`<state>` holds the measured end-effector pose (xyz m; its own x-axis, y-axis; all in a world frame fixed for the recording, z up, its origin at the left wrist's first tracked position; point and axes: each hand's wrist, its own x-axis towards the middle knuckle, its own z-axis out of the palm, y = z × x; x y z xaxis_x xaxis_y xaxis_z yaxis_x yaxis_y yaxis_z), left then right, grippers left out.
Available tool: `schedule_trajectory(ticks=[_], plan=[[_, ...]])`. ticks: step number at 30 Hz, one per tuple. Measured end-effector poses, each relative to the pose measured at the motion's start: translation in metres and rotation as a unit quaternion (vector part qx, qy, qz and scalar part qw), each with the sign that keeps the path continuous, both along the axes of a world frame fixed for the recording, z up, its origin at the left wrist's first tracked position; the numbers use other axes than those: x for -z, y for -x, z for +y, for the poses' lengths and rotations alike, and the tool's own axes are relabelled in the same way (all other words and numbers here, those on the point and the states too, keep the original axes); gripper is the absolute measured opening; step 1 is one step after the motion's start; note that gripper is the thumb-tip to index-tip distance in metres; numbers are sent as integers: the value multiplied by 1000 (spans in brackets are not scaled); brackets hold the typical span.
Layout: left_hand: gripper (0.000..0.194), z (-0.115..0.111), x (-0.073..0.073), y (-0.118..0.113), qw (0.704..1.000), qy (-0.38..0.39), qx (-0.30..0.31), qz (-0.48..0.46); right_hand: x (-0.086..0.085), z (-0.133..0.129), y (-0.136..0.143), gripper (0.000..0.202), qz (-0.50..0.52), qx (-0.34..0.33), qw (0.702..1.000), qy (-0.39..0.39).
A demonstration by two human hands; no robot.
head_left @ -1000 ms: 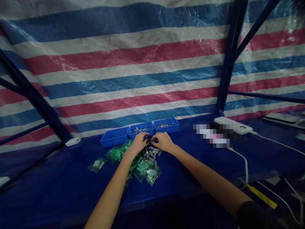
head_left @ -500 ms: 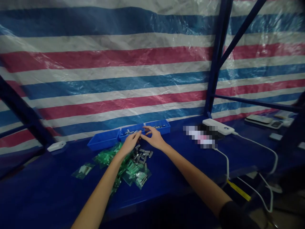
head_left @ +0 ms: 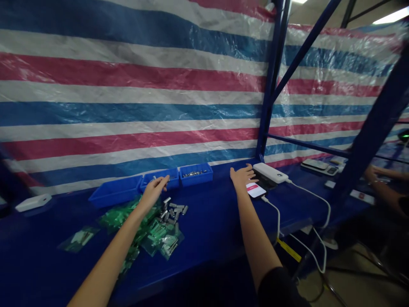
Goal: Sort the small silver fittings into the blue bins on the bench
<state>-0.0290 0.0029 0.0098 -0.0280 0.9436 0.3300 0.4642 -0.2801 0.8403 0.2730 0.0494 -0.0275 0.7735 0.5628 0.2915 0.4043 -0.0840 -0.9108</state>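
Note:
My left hand (head_left: 154, 190) is closed in a pinch at the front of the middle blue bin (head_left: 174, 184). Whatever sits between its fingertips is too small to make out. Just below it lie loose silver metal cylinders (head_left: 172, 212) and a heap of green-tinted plastic bags (head_left: 156, 232) with small parts inside. My right hand (head_left: 243, 175) is open, fingers spread, over the table beside a phone (head_left: 254, 190) with a lit screen. It appears to hold nothing. Small metal parts (head_left: 194, 173) lie in the right blue bin (head_left: 206, 177).
A left blue bin (head_left: 116, 192) adjoins the others. A white power bank (head_left: 271, 172) trails a white cable (head_left: 319, 199). One filled bag (head_left: 79, 238) lies apart at left, near a white device (head_left: 33, 202). A blue post (head_left: 266, 106) rises behind; another person's arms (head_left: 388, 177) are at far right.
My hands, together over the bins before, have separated. My right hand has moved right to the phone and spread open; my left stays by the middle bin. The view has turned right.

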Motion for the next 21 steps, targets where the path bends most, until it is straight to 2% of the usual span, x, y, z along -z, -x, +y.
schedule_trajectory(ticks=[3, 6, 7, 9, 12, 14, 15, 17, 21], plan=[[45, -4, -4, -3, 1000, -7, -4, 4, -3, 0, 2, 63, -23, 21, 999, 37], [42, -9, -6, -9, 1000, -1, 9, -1, -15, -2, 16, 51, -102, -12, 995, 2], [41, -10, -5, -11, 1000, 3, 17, -5, -19, -4, 24, 45, -138, -46, 989, -20], [40, -11, -3, -15, 999, 13, 38, -9, -27, -9, 44, 30, -209, -166, 962, -66], [40, -11, 1, -19, 997, 36, 69, -15, -31, -18, 77, 23, -277, -378, 874, -128], [40, -10, 3, -20, 996, 45, 73, -22, -28, -25, 96, 25, -281, -474, 824, -131], [40, -9, 4, -19, 996, 45, 70, -27, -26, -27, 103, 27, -281, -501, 809, -126], [42, -9, 3, -17, 996, 44, 62, -37, -19, -29, 114, 30, -269, -529, 796, -117], [47, -8, 2, -14, 994, 58, 73, -53, -8, -28, 128, 29, -156, -559, 803, -137]])
